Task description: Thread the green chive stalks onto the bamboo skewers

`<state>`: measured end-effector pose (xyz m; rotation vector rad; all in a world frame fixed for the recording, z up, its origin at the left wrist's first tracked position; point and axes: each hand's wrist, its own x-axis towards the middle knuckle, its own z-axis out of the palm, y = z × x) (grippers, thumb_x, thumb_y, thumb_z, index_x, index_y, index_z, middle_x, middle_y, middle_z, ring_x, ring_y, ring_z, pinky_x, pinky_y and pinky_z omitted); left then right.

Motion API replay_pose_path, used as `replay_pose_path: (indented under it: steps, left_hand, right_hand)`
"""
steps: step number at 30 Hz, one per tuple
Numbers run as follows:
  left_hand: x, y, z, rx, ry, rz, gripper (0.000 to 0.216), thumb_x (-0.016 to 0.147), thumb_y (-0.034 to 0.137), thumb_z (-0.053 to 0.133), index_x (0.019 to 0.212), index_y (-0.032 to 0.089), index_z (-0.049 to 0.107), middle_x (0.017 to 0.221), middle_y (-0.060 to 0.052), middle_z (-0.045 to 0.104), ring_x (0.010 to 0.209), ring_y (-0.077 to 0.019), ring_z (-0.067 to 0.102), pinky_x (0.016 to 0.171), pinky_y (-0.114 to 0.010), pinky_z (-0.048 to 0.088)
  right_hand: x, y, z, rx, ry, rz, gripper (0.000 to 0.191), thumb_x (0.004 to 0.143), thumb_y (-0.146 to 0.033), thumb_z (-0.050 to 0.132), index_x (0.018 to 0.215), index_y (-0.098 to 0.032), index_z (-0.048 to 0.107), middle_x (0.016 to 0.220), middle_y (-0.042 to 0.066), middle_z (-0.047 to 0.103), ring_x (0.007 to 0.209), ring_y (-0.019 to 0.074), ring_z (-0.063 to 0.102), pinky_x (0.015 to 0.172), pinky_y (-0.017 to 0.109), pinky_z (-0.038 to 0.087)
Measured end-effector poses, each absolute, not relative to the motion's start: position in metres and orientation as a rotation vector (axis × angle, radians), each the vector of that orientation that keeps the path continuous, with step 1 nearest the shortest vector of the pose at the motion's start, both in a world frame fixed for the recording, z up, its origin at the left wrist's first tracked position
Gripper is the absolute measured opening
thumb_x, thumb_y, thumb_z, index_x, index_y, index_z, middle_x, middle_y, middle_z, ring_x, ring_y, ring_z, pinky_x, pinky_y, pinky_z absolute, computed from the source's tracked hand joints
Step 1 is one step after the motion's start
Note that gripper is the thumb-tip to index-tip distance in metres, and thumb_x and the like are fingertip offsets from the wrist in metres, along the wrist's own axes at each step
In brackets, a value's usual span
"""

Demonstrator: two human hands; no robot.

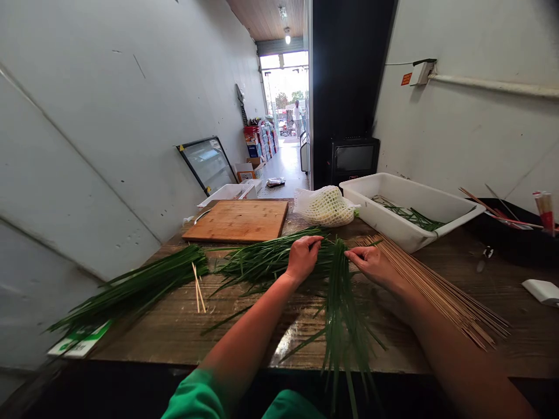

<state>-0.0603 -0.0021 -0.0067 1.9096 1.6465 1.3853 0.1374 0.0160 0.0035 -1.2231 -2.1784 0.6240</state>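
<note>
Near the middle of the table, my left hand (pixel 304 255) is closed in a pinch; whatever lies between its fingertips is too small to make out. My right hand (pixel 369 263) pinches the top edge of a bunch of long green leaves (pixel 340 291), which hangs down over the table's front edge. Behind and left of the hands lies a pile of loose green leaves (pixel 262 262). Under my right forearm runs a spread of long thin wooden sticks (pixel 428 285). A second leaf bundle (pixel 144 286) lies at the left, beside a few short pale sticks (pixel 198 288).
A wooden cutting board (pixel 240 221) is at the back left of the table (pixel 152 343). Beside it sits a bundle in white foam netting (pixel 325 206). A white tub (pixel 410 201) with leaves inside stands back right, near a black tray (pixel 510 238) with sticks.
</note>
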Motion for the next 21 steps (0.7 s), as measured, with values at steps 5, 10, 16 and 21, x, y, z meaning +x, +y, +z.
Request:
replay_pose_path:
  steps: [5, 10, 16, 21]
  left_hand:
    - [-0.0601, -0.0027, -0.0061, 1.916, 1.642, 1.39, 0.019, 0.082, 0.014, 0.054, 0.093, 0.017, 0.07, 0.085, -0.003, 0.071, 0.08, -0.0138, 0.064, 0.078, -0.026, 0.049]
    - [-0.06, -0.0031, -0.005, 1.919, 1.637, 1.396, 0.02, 0.082, 0.014, 0.054, 0.093, 0.016, 0.07, 0.086, -0.004, 0.071, 0.079, -0.0137, 0.064, 0.077, -0.026, 0.049]
    - [-0.06, -0.0036, -0.0043, 1.889, 1.669, 1.383, 0.019, 0.081, 0.013, 0.054, 0.092, 0.017, 0.07, 0.087, -0.004, 0.071, 0.081, -0.0144, 0.064, 0.079, -0.028, 0.049]
    - [-0.0601, -0.0038, -0.0039, 1.91, 1.655, 1.378, 0.02, 0.082, 0.014, 0.054, 0.093, 0.018, 0.07, 0.085, -0.003, 0.071, 0.08, -0.0142, 0.064, 0.078, -0.027, 0.049]
  right_hand:
    - [0.1374, 0.0173, 0.0014, -1.199, -2.175, 0.627, 0.043, 0.083, -0.047, 0.042, 0.062, -0.016, 0.064, 0.053, -0.001, 0.052, 0.052, 0.0118, 0.044, 0.05, 0.024, 0.028]
    - [0.1373, 0.0167, 0.0015, -1.197, -2.169, 0.647, 0.043, 0.083, -0.047, 0.043, 0.059, -0.016, 0.061, 0.052, -0.002, 0.049, 0.051, 0.0117, 0.043, 0.049, 0.024, 0.027]
    - [0.1373, 0.0167, 0.0021, -1.207, -2.169, 0.639, 0.042, 0.083, -0.046, 0.043, 0.06, -0.017, 0.062, 0.052, -0.002, 0.047, 0.052, 0.012, 0.043, 0.05, 0.023, 0.027]
    - [0.1379, 0.0181, -0.0007, -1.196, -2.172, 0.646, 0.042, 0.084, -0.047, 0.042, 0.062, -0.017, 0.063, 0.052, -0.002, 0.05, 0.051, 0.0117, 0.043, 0.049, 0.023, 0.027]
